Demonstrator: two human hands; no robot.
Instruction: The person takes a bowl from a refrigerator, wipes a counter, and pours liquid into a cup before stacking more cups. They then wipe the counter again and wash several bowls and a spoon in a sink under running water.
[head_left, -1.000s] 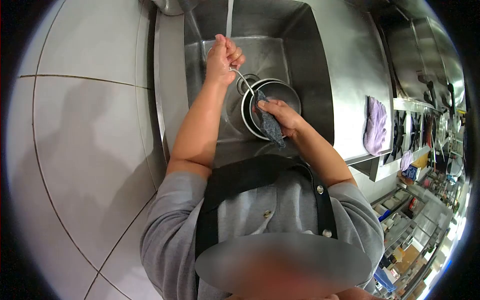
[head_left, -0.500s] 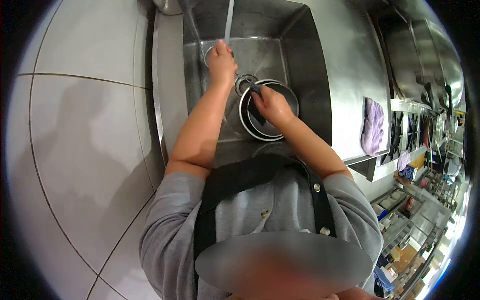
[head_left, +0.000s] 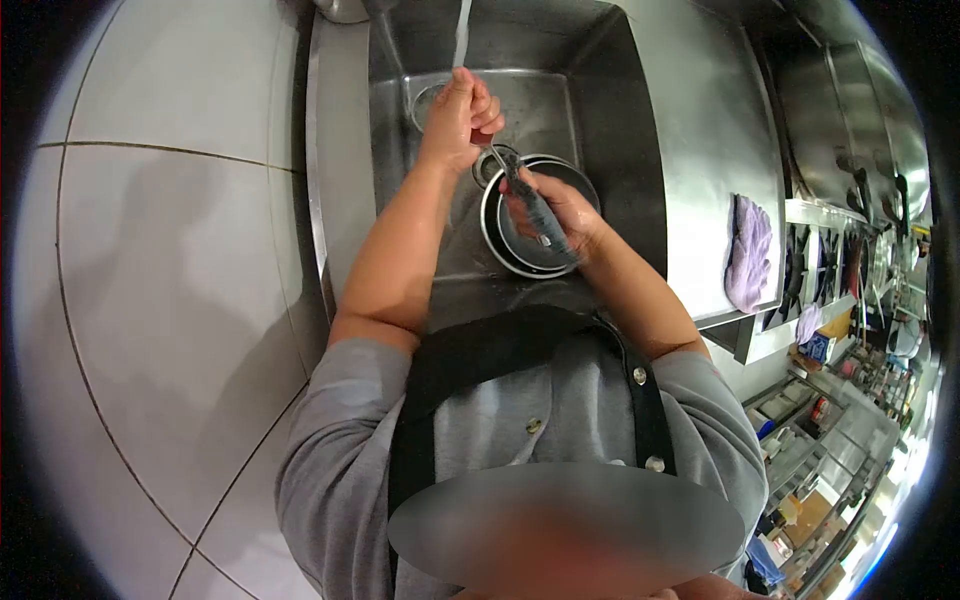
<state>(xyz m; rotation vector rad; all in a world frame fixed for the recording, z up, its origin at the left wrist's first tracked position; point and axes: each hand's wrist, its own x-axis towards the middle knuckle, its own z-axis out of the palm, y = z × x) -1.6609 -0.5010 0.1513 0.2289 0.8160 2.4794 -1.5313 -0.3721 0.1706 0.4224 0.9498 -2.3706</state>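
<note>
Over the sink (head_left: pixel 615 110), my left hand (head_left: pixel 462 120) is closed in a fist around the thin metal end of a dark-handled utensil (head_left: pixel 545 218), in line with the water stream (head_left: pixel 462 35). The utensil's working end is hidden in the fist. My right hand (head_left: pixel 572 212) has its fingers curled about the dark handle, which slants down to the right and looks smeared by motion. Below this hand, a round dark pan with a pale rim (head_left: pixel 488 235) sits on the sink floor, a second round vessel nested inside it. Beside the pan is the ring of the drain (head_left: pixel 483 168).
A steel counter (head_left: pixel 700 150) runs along the sink's right side, with a purple cloth (head_left: pixel 748 255) near its edge. Large steel pots (head_left: pixel 850 130) and stove burners (head_left: pixel 795 265) stand farther right. White tiles (head_left: pixel 170 300) cover the left side.
My left hand has turned and moved slightly right, its fingers now showing curled. The right hand has rolled over, exposing more of the dark handle, which has swung across the pan.
</note>
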